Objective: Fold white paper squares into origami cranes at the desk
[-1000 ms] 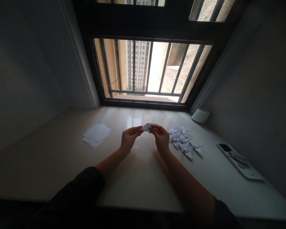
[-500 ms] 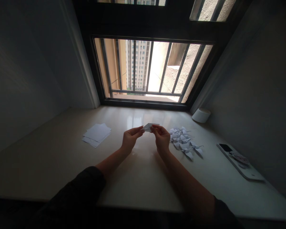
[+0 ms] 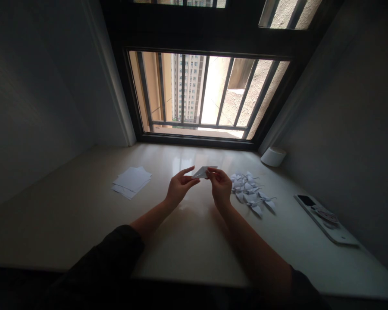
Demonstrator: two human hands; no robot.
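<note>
A small folded piece of paper, pointed at its left end, is held up above the pale ledge. My right hand pinches its right side between thumb and fingers. My left hand is at the pointed end with thumb and index finger spread apart; the thumb lies along the paper's lower edge. Just right of my right hand lies a cluster of folded paper cranes, partly overlapping each other. To the left rests a loose stack of white paper sheets.
A white cylindrical object stands in the back right corner by the window frame. Along the right wall lies a phone with a round attachment on its back. Behind the ledge is a barred window.
My left index finger has lifted off the paper and opened away from the thumb. More of the paper's pointed end now shows. My right hand keeps its pinch, shifted very slightly right.
</note>
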